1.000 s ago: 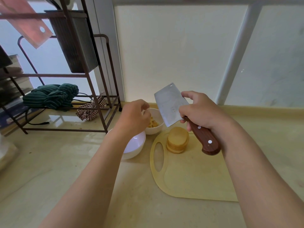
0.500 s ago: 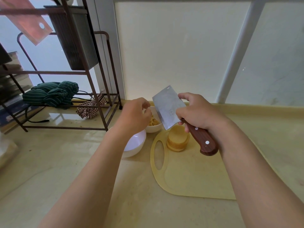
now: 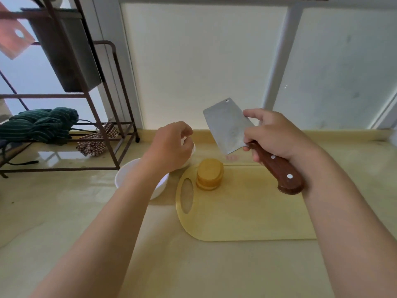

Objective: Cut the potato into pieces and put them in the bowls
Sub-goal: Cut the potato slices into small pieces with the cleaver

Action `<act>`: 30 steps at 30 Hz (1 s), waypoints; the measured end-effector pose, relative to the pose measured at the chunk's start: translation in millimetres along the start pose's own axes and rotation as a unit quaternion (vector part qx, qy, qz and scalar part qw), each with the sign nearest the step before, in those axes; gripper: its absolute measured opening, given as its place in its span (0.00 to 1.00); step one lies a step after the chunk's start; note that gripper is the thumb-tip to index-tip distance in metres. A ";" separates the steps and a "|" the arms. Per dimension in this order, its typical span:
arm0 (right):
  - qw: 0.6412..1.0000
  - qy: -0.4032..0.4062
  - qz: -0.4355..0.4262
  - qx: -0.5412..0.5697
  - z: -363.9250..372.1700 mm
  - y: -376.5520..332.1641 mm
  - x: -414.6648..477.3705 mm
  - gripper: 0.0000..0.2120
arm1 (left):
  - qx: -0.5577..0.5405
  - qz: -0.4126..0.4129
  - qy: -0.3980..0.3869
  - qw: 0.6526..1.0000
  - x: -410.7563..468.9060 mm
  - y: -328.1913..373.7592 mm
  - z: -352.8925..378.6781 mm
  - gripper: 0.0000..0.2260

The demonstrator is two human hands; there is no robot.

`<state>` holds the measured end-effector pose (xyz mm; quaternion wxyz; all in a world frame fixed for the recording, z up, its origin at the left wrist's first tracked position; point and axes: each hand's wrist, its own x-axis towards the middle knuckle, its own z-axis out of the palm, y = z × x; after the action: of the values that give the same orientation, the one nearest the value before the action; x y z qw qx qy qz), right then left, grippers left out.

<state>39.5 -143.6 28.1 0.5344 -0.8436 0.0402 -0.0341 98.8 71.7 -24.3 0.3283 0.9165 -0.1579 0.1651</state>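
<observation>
A stack of round potato slices stands at the far left corner of the pale yellow cutting board. My right hand grips the wooden handle of a cleaver, held up above the board with its blade tilted to the upper left. My left hand hovers with curled fingers over the far white bowl, hiding most of it; I cannot tell whether it holds anything. A nearer white bowl sits left of the board, partly under my left forearm.
A brown metal rack stands at the left, with a green striped cloth and a checked cloth on its lowest shelf and a dark bin higher up. A white wall backs the beige counter.
The cleaver has lifted slightly and moved right, away from the far bowl. My left hand now covers the far bowl, so the potato pieces seen in it earlier are hidden.
</observation>
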 end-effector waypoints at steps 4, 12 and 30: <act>0.996 0.016 0.031 0.087 -20.9 41.1 -18.9 0.29 | 0.015 0.035 -0.041 0.998 -8.7 21.9 10.6 0.12; 0.995 0.009 0.063 0.070 -54.3 85.4 -39.9 0.30 | 0.151 0.056 -0.199 0.967 -25.1 43.7 27.7 0.24; 0.994 -0.025 0.054 -0.096 -62.1 97.3 -44.4 0.35 | 0.199 0.051 -0.177 0.963 -26.4 42.4 38.7 0.28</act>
<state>-13.9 -236.2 -34.1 0.4525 -0.8883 0.0754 0.0199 65.9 20.0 -39.9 0.0976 0.9686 -0.2242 0.0445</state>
